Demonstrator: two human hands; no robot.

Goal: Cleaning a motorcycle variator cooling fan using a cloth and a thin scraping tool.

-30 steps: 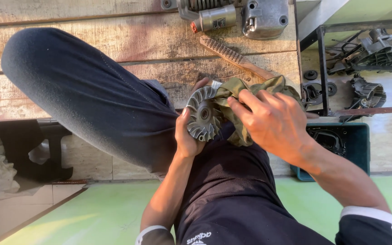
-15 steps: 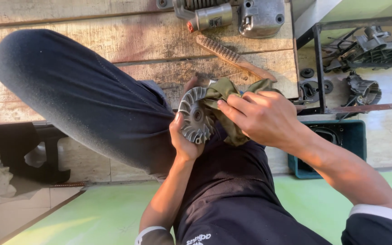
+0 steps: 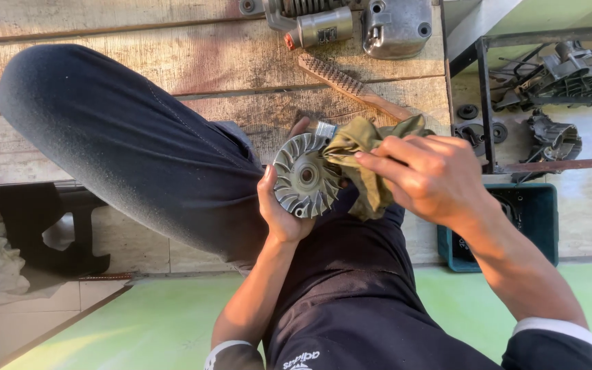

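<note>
Since it looks like cast metal, the finned pulley disc [image 3: 304, 177] should handle stiff and weighty, best taken by its rim. It sits over my lap, near the bench [image 3: 173, 75]. Left hand [image 3: 279, 209] cups its edge, fingers closed. Right hand [image 3: 429, 179] pinches a soft olive rag [image 3: 359, 154] against it.

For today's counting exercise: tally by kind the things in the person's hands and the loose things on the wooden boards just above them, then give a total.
Finned metal discs: 1
Olive cloths: 1
Wire brushes: 1
Grey metal engine parts: 1
Total: 4
</note>
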